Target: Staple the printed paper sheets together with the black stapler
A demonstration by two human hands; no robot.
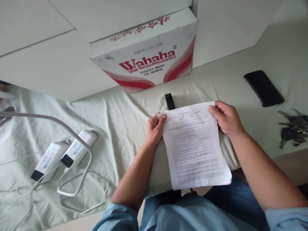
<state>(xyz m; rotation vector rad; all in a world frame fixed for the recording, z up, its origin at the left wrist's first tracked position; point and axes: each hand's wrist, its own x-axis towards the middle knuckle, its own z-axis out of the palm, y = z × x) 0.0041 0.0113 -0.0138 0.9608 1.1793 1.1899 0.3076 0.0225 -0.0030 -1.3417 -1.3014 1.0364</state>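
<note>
A printed sheet of paper point(194, 150) hangs between my two hands, its text side facing me and its lower edge over my lap. At its upper left corner, my left hand point(156, 128) pinches the sheet with the thumb on top. My right hand point(227, 118) grips the upper right corner the same way, fingers behind the page. Just beyond the top edge lies a small black stick-like object point(169, 101), partly covered by the paper.
A Wahaha water carton point(154, 57) stands against white panels on the cloth-covered surface point(115, 128). To the right lie a black phone point(264, 88) and a bunch of keys point(292, 126). Two white boxy devices point(79, 148) and looping white cables point(89, 160) are on the left.
</note>
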